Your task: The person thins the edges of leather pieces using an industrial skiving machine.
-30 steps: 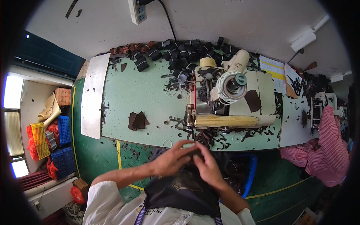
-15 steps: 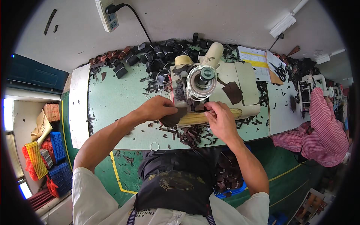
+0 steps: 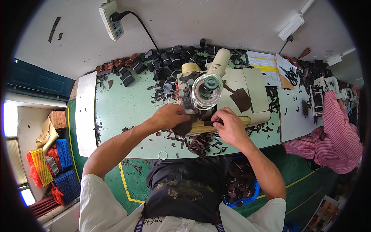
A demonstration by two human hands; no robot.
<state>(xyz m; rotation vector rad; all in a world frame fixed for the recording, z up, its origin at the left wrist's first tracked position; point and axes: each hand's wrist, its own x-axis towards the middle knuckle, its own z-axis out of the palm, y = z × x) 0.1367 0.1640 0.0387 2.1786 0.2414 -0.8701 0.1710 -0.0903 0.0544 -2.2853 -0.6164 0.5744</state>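
My left hand [image 3: 171, 116] is closed on a dark brown leather piece [image 3: 182, 128], at the left front of a cream bench machine [image 3: 219, 63]. My right hand [image 3: 230, 126] is just right of the machine's front, thumb and fingers pinched on a narrow brown leather strip [image 3: 208, 123] that points toward the left hand. Below the strip runs a yellowish padded bar [image 3: 199, 128] along the machine's front edge. A roll of pale cord [image 3: 198, 92] sits on top of the machine and hides its working parts. Another brown leather piece [image 3: 241, 99] lies on the machine's bed.
Dark scraps [image 3: 201, 145] litter the pale green table [image 3: 127, 104] by its front edge. Banded black bundles [image 3: 166, 58] line the back. Papers [image 3: 264, 67] and scissors [image 3: 289, 76] lie back right. A blue crate [image 3: 253, 193] stands below. A person in a checked pink shirt [image 3: 336, 143] sits at right.
My right hand has drawn slightly nearer the front edge, and a brown strip now shows at its fingertips. My left hand stays on the leather piece. The whole view has shifted a little.
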